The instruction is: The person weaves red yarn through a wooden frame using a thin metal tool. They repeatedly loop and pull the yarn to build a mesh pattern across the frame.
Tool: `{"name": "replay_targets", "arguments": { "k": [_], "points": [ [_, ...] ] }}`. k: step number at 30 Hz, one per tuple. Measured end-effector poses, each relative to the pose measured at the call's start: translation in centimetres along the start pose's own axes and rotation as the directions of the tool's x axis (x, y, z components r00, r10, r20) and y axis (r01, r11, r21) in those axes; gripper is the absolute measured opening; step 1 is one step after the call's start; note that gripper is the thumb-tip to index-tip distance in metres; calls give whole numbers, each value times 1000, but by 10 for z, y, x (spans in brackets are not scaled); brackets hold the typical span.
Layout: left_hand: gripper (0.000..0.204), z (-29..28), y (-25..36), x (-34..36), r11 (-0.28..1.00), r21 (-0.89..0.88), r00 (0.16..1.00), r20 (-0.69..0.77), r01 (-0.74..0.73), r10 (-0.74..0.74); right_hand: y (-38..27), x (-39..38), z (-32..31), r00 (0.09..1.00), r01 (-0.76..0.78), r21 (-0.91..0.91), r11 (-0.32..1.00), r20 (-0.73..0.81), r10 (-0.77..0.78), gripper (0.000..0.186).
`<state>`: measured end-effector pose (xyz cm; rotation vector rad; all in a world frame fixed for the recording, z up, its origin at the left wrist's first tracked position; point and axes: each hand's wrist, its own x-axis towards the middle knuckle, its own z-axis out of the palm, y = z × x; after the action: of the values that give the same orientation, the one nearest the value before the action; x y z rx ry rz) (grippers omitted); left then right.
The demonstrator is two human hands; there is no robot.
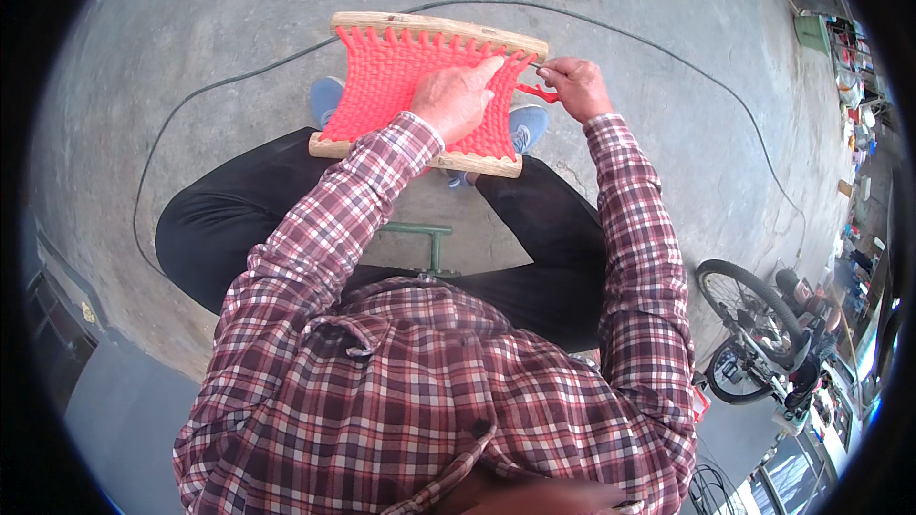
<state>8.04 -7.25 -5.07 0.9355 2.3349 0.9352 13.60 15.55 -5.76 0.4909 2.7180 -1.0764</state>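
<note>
A woven red cord seat (pixel 377 86) is stretched between two wooden bars, over my feet. The far bar (pixel 434 27) has cord loops wrapped along it; the near bar (pixel 482 165) lies closer to my knees. My left hand (pixel 452 101) rests on the weave, its index finger stretched toward the far right corner. Just off that corner, my right hand (pixel 580 89) pinches a thin dark rod-like tool (pixel 539 65), its tip at the edge cords. A loose red cord end (pixel 540 92) runs from the seat's right edge to beneath my right fingers.
A dark cable (pixel 658 43) curves across the concrete floor (pixel 239 19) beyond the seat. Between my legs stands a green metal frame (pixel 434 246). To the right is a bicycle (pixel 754 324), with clutter and a green container (pixel 813 32) along the far right edge.
</note>
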Motion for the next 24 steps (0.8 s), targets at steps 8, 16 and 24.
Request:
{"name": "replay_targets", "arguments": {
  "k": [8, 16, 24],
  "points": [
    [44, -6, 5, 3, 1000, 7, 998, 56, 21, -21, -6, -8, 20, 972, -228, 369, 901, 43, 229, 16],
    [44, -4, 6, 7, 995, 85, 988, 145, 45, -57, -6, 2, 5, 925, 334, -309, 890, -74, -373, 12],
    [34, 7, -8, 8, 999, -2, 996, -79, -35, 35, -20, 8, 1, 953, 259, -427, 867, -34, -301, 13]
  ]
}}
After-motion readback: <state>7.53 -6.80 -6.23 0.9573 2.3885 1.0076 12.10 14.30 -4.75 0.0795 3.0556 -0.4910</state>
